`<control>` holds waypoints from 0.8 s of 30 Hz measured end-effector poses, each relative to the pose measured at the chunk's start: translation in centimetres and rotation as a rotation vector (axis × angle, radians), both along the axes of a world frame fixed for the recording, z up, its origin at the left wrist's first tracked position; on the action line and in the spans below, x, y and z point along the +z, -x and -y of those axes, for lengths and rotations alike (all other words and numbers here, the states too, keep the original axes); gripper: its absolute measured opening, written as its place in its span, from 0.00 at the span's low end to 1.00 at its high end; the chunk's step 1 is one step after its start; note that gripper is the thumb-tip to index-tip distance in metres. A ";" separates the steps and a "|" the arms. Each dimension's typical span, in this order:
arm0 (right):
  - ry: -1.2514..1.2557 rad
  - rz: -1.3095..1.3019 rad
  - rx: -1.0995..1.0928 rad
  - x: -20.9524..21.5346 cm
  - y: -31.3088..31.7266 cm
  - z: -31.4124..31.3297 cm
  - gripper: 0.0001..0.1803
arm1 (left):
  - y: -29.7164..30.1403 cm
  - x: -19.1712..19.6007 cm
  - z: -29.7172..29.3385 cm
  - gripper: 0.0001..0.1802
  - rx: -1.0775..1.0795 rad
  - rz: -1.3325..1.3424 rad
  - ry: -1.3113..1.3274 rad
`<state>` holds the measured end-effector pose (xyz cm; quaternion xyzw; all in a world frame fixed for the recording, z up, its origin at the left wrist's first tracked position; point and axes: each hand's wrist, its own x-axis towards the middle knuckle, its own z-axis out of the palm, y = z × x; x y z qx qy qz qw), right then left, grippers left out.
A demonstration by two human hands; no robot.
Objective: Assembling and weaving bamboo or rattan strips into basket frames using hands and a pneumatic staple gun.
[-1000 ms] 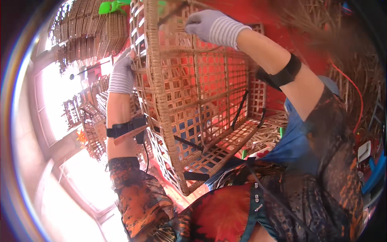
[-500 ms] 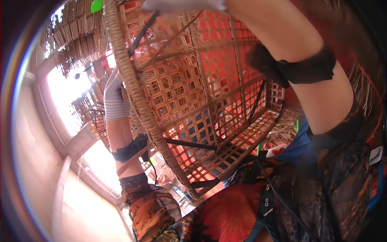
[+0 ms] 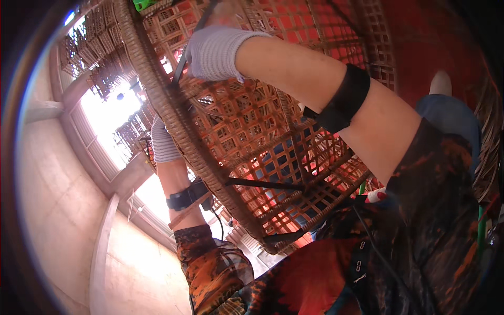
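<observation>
A large brown wicker basket (image 3: 231,118) with an open-lattice weave and a thick wrapped rim is tilted in front of me, its inside toward me. Dark struts (image 3: 265,184) brace its corners. In a striped, pale glove, my left hand (image 3: 163,139) is at the outer side of the rim; the rim hides its fingers. My right hand (image 3: 216,53), gloved in pale knit, is over the basket's inside near the upper dark strut. Its fingers are blurred and partly turned away, so their grip is unclear. Black bands circle both my forearms.
More woven pieces (image 3: 102,47) are stacked at the upper left, by a bright opening. A pale wall (image 3: 68,173) runs along the left. Red surface lies beyond the lattice. At the right are a blue-clad leg (image 3: 449,118) and loose dry strips (image 3: 488,147).
My right hand has come down and nearer, from the top edge to over the basket's inside. The basket and my left arm show farther right, as the view shifted.
</observation>
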<state>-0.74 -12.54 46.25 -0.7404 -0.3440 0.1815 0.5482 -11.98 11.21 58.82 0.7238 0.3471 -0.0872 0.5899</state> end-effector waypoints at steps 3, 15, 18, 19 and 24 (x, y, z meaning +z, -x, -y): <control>-0.044 -0.028 -0.009 -0.5 0.1 -0.7 0.20 | -0.2 -0.2 0.7 0.20 -0.032 0.020 -0.022; -0.275 -0.365 -0.050 -1.3 2.3 -0.1 0.24 | -0.2 -1.9 6.4 0.28 -0.105 0.152 0.066; -0.259 -0.439 -0.076 -1.5 1.8 0.3 0.19 | -0.3 -2.9 6.2 0.29 -0.108 0.223 0.135; -0.315 -0.547 -0.069 -1.5 1.8 0.5 0.17 | -0.4 -3.0 6.3 0.29 -0.103 0.225 0.117; -0.048 0.311 0.011 -1.6 0.0 2.2 0.15 | -0.4 -3.4 7.5 0.28 -0.167 0.335 0.123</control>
